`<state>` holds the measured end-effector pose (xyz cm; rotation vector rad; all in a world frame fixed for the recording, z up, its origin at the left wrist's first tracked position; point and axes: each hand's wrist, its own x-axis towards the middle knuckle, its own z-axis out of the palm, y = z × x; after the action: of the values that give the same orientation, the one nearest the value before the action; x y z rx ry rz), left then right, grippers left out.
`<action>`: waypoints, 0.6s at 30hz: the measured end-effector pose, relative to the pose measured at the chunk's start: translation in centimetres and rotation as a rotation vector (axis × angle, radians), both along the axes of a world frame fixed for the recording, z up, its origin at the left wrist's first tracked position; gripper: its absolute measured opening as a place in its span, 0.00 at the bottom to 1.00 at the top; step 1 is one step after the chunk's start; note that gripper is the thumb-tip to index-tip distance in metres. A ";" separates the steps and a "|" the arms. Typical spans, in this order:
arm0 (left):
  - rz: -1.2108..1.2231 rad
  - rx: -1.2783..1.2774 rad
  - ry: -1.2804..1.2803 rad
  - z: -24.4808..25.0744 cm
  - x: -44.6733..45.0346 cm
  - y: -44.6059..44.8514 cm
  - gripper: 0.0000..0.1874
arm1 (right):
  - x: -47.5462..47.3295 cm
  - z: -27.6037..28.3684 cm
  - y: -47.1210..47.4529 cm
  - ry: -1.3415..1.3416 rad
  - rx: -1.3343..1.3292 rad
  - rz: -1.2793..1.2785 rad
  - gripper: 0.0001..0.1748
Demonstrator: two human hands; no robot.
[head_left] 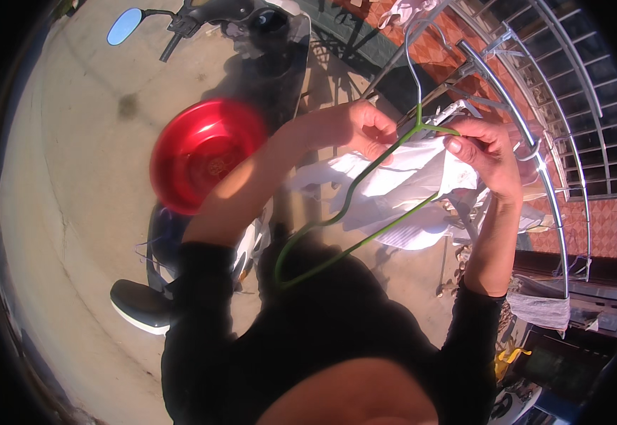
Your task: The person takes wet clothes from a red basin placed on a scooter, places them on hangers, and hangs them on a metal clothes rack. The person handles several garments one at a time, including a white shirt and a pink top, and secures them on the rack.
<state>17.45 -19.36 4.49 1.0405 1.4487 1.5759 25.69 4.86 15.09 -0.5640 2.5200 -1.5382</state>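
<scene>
A green clothes hanger with a bare metal hook slants in front of me, its near end close to my black top. White cloth, likely a garment, hangs around the hanger's far arm. My right hand pinches the cloth and the hanger's arm between thumb and fingers. My left hand is at the cloth's upper edge, beside the hanger's neck; its fingers are curled and the thumb lies on the cloth. Whether it grips the fabric is hard to tell.
A red plastic basin rests on the concrete ground at left, near a motor scooter with a mirror. Metal rack tubes curve along the right, with hung cloth behind my right hand. A tiled wall and barred window stand beyond.
</scene>
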 end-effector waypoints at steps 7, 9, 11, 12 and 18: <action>0.065 -0.171 0.216 3.4 -1.8 -1.5 0.19 | 0.3 -0.8 0.3 -0.067 0.023 0.004 0.10; -0.077 -0.141 0.165 4.0 -2.4 -2.0 0.20 | 0.0 -0.7 0.2 -0.066 0.013 0.016 0.10; -0.073 -0.210 0.074 3.7 -2.5 -2.1 0.17 | -0.3 -0.5 0.2 -0.040 0.003 0.019 0.09; -0.041 -0.281 0.020 3.5 -2.5 -2.1 0.19 | -0.5 -0.4 0.2 -0.030 -0.014 0.012 0.09; 0.060 -0.441 0.354 2.4 -2.5 -2.9 0.26 | -0.8 0.3 0.1 0.054 0.136 0.051 0.08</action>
<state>14.92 -22.22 6.88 1.0451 1.9715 1.0657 24.91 4.99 15.37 -0.6530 2.6035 -1.3392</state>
